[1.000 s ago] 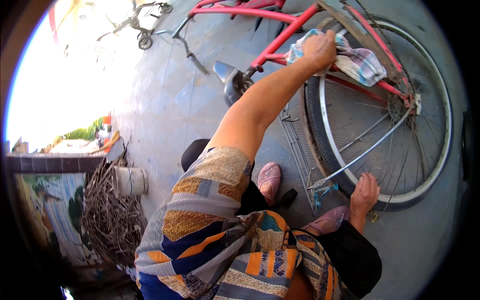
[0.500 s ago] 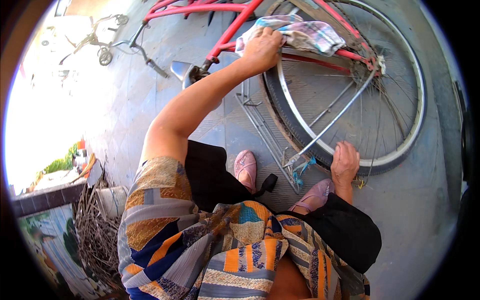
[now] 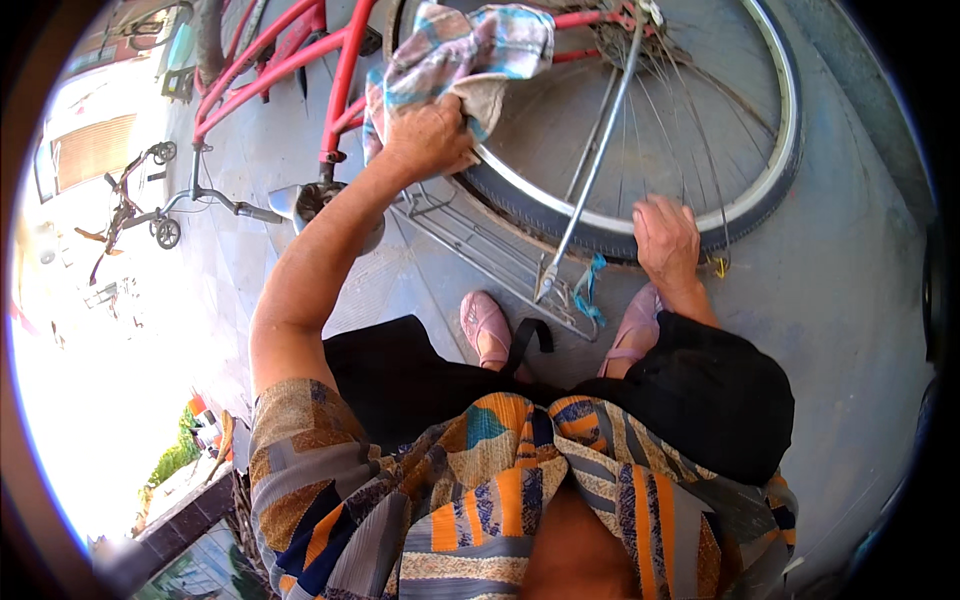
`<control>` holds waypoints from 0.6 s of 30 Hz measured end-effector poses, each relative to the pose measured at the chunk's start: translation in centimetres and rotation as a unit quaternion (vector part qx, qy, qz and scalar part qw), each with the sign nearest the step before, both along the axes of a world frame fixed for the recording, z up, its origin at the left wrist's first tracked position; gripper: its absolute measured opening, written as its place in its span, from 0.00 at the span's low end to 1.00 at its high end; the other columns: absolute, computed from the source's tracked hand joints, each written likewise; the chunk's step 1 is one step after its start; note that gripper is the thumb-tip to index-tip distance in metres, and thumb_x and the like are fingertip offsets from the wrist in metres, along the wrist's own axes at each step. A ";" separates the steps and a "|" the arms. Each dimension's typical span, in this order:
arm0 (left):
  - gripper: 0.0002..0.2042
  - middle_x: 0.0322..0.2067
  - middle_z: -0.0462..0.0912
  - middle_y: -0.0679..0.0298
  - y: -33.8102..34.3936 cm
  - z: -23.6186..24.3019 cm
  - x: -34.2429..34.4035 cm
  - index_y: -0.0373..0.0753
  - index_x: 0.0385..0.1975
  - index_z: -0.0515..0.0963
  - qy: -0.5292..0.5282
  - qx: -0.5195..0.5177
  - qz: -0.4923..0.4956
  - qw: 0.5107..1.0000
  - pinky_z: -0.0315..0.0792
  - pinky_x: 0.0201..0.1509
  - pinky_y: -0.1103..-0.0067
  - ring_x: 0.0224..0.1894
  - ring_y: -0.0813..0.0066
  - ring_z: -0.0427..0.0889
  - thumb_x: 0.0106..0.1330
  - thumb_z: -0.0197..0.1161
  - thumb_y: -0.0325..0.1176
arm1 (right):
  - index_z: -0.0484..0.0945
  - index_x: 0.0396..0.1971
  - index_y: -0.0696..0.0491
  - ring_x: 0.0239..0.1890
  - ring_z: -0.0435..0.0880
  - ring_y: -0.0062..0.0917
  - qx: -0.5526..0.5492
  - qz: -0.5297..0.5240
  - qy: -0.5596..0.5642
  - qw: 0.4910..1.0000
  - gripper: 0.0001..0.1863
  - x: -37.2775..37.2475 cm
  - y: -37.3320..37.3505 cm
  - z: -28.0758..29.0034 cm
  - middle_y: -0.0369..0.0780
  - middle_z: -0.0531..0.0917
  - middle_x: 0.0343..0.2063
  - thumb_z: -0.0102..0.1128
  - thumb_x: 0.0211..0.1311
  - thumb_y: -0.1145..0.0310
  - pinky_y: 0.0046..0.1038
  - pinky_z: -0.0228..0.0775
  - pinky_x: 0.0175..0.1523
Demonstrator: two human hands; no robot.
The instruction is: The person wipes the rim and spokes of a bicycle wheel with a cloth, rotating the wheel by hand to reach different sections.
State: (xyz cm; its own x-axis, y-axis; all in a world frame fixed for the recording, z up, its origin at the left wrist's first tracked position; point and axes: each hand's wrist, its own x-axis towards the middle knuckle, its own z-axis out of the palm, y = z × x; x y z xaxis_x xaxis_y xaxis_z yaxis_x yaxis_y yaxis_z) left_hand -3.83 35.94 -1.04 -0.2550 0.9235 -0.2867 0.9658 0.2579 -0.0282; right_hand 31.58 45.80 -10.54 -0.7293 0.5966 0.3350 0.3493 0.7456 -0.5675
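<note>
Head view: left hand (image 3: pixel 430 138) grips the cloth (image 3: pixel 470 45), now more bunched (so less flat); right hand (image 3: pixel 668 240) touches wheel (image 3: pixel 610 240), grip unclear.

Shows as grey floor (image 3: pixel 850 300), glaring at left. Bears a red bike (image 3: pixel 343 95), pink shoes (image 3: pixel 487 319) and, farther off, a wheeled frame (image 3: pixel 167 233).

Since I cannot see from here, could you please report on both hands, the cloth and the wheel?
Left hand gripping checked cloth over red bicycle frame. Right hand at tyre. Metal rack beside tyre, near pink shoes.
</note>
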 end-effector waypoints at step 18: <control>0.17 0.27 0.80 0.44 -0.3 -0.7 9.6 0.36 0.40 0.68 -0.239 -0.061 -0.045 0.968 0.72 0.39 0.58 0.35 0.40 0.81 0.58 0.68 0.34 | 0.78 0.30 0.55 0.45 0.80 0.40 -0.035 0.024 -0.019 0.999 0.07 0.8 0.1 -0.3 0.44 0.81 0.38 0.57 0.63 0.68 0.41 0.69 0.50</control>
